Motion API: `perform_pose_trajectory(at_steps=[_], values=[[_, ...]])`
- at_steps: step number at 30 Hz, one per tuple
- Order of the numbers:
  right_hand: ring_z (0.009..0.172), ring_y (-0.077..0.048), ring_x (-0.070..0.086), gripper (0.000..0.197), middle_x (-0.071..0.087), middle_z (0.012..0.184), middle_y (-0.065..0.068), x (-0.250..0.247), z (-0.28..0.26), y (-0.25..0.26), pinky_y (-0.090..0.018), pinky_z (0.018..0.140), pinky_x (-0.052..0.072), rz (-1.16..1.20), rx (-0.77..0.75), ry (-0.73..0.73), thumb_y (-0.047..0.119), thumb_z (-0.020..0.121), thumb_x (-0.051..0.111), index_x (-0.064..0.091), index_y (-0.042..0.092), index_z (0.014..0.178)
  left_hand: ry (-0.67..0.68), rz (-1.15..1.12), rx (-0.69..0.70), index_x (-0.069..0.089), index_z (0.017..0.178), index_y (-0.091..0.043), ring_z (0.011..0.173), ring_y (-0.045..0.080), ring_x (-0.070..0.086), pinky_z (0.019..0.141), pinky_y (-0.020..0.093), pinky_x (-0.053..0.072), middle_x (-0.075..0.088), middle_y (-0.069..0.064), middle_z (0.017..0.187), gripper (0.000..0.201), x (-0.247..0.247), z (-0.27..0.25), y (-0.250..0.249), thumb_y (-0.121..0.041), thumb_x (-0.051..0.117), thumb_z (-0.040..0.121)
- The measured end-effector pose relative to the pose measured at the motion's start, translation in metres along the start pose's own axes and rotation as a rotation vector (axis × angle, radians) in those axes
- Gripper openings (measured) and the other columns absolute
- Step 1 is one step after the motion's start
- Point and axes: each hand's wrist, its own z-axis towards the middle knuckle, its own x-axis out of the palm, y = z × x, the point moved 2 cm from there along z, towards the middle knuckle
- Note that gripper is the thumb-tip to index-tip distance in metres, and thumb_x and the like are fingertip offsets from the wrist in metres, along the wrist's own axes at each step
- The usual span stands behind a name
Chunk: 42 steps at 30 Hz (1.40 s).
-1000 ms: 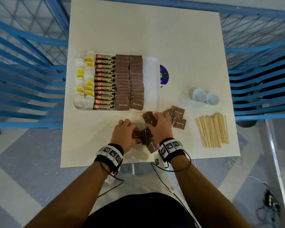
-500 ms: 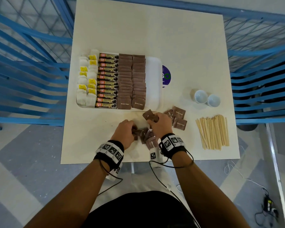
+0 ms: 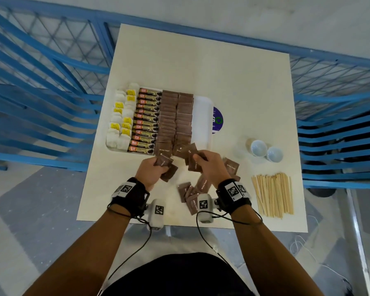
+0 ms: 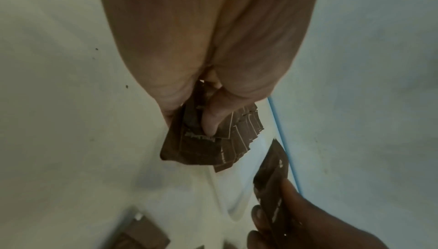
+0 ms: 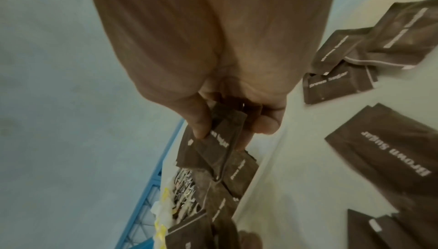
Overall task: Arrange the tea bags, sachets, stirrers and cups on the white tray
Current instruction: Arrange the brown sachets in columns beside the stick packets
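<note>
Your left hand (image 3: 153,171) pinched a small stack of brown sugar sachets (image 3: 166,167), thumb curled over the top one, just short of the white tray (image 3: 203,116)'s near edge. Your right hand (image 3: 209,167) gripped more brown sachets (image 3: 193,162) between thumb and curled fingers, also at the tray's near edge, beside its bare right strip. On the tray, two columns of brown sachets (image 3: 176,116) lay next to a column of coffee sticks (image 3: 146,120), with the tea bags (image 3: 122,122) along the tray's left side. Nearer you than the tray, loose sachets (image 3: 189,195) were scattered on the table (image 3: 201,60). Right of the tray stood two white cups (image 3: 265,150), touching; the wooden stirrers (image 3: 272,194) lay in a bunch nearer you than the cups.
</note>
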Motion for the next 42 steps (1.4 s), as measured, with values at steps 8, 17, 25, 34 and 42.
perform_pose_trajectory(at_steps=[8,17,25,34,42], values=[[0.088,-0.013,0.063,0.022,0.073,0.100,0.001,0.003,0.001,0.012,-0.027,0.087,0.051,-0.293,-0.153,0.070,0.029,0.093,0.069,0.075,0.020,0.112,0.257,-0.395,-0.124,0.057,0.116,-0.003,0.115,0.047,0.064,0.086,0.065,0.056,0.065,0.024,0.122,0.016,0.028,-0.016,-0.024,-0.005,0.053,0.101],[0.074,-0.017,0.070,0.041,0.071,0.097,0.002,-0.002,-0.003,0.007,-0.021,0.060,0.057,-0.065,-0.029,0.106,0.029,0.086,0.079,0.060,0.022,0.121,0.061,-0.328,0.010,0.061,0.122,-0.004,0.099,0.039,0.073,0.074,0.055,0.062,0.071,0.020,0.117,0.024,0.035,-0.012,-0.016,-0.004,0.062,0.098],[0.063,-0.022,0.071,0.017,0.075,0.075,-0.008,-0.009,0.000,0.001,-0.034,0.067,0.062,0.130,0.007,0.085,0.013,0.088,0.076,0.070,0.009,0.103,0.072,-0.327,0.050,0.054,0.127,0.002,0.102,0.043,0.072,0.079,0.057,0.061,0.068,0.027,0.120,0.027,0.033,-0.010,-0.016,0.000,0.058,0.100],[0.070,-0.033,0.071,0.022,0.072,0.085,-0.027,-0.004,0.007,0.001,-0.042,0.070,0.061,0.349,0.078,0.076,0.009,0.102,0.055,0.070,-0.004,0.111,-0.052,-0.314,0.088,0.055,0.125,0.000,0.098,0.039,0.074,0.076,0.055,0.062,0.069,0.022,0.118,0.027,0.031,-0.006,-0.016,0.002,0.059,0.098],[0.070,-0.025,0.074,0.027,0.076,0.079,-0.007,0.005,0.010,0.014,-0.037,0.070,0.063,0.119,0.013,0.177,0.029,0.087,0.078,0.071,0.010,0.105,-0.125,-0.231,0.094,0.060,0.114,-0.011,0.101,0.036,0.073,0.080,0.059,0.061,0.070,0.017,0.114,0.017,0.022,-0.003,-0.015,-0.005,0.060,0.099]])
